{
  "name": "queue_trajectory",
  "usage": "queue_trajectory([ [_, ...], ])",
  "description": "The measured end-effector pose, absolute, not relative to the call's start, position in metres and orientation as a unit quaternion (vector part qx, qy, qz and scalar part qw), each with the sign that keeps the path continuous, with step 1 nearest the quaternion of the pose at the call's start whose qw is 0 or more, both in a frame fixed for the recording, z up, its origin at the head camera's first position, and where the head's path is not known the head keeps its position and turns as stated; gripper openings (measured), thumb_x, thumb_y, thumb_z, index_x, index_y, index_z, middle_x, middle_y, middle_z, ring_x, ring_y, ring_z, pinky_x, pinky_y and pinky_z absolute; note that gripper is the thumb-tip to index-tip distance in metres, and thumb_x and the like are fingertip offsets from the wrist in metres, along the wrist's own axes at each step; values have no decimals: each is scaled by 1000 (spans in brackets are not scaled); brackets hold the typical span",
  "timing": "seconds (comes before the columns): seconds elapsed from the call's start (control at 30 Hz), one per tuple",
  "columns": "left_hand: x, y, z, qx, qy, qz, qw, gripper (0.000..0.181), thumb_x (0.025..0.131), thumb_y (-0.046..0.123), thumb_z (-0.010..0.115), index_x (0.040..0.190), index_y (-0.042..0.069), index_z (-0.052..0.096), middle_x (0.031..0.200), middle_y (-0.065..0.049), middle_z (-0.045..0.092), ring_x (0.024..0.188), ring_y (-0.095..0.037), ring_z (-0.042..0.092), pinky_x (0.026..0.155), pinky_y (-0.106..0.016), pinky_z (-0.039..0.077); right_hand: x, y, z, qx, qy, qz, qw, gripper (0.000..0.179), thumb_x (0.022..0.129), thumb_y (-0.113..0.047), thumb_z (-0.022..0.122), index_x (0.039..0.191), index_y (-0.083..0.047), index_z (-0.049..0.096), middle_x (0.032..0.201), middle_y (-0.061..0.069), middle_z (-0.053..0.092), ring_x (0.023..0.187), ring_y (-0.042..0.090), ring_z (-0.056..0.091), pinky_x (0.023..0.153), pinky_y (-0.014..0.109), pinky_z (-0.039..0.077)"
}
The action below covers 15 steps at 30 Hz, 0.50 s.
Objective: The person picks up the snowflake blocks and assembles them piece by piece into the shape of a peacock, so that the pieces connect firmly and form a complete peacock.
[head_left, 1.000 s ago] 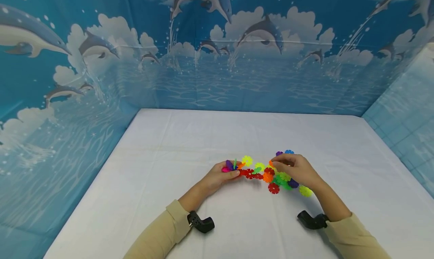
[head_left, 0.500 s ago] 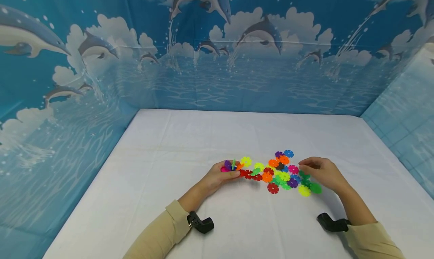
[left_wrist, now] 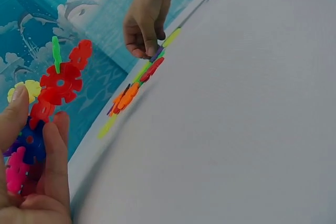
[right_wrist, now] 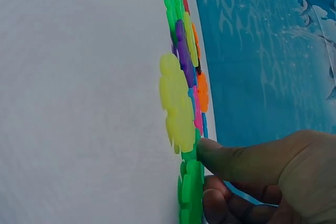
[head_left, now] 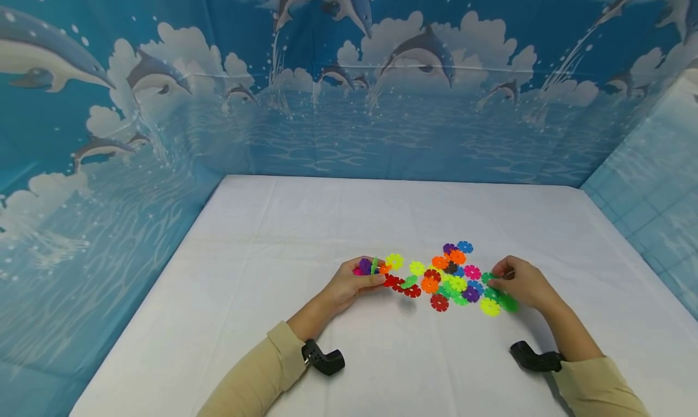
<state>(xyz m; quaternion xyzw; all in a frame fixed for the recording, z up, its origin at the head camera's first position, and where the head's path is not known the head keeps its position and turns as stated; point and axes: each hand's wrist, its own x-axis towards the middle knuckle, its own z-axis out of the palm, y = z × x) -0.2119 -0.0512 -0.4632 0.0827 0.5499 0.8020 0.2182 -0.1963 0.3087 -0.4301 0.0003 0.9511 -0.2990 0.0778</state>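
The fingers (left_wrist: 55, 156) of the left hand (head_left: 355, 282) are clamped on a coloured chain (left_wrist: 67, 88), raised above the white counter (head_left: 327, 223). The right hand (head_left: 520, 283) pinches the green end of the flat piece (head_left: 457, 283); chain and piece are apart, with the piece to the right.

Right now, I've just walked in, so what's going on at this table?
A person's left hand holds a joined cluster of colourful flower-shaped discs up off the white table. More discs lie spread on the table. The right hand has its fingers at a green disc there; whether it grips it is unclear.
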Motion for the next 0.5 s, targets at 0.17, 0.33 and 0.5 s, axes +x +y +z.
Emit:
queue_trajectory([
  [0.17, -212, -51, -465, 89, 536, 811, 218, 25, 88, -10, 63, 112, -7, 61, 98, -7, 65, 86, -16, 66, 82, -32, 55, -196, 308, -428, 4, 950, -300, 90, 37, 90, -16, 70, 109, 11, 55, 90, 13, 55, 87, 31, 51, 77, 43, 50],
  [0.33, -213, -51, -465, 92, 532, 814, 213, 25, 86, -10, 63, 111, -6, 62, 97, -7, 65, 86, -17, 66, 82, -32, 55, -199, 306, -426, 1, 949, -299, 101, 34, 89, -15, 70, 106, 9, 53, 90, 13, 52, 87, 31, 49, 74, 40, 48],
  [0.5, -212, -51, -465, 89, 541, 808, 218, 26, 87, -7, 64, 113, -7, 61, 100, -9, 61, 85, -18, 65, 80, -31, 56, -195, 299, -425, -19, 950, -303, 69, 29, 89, -13, 69, 104, 6, 52, 89, 12, 55, 83, 28, 50, 70, 36, 49],
])
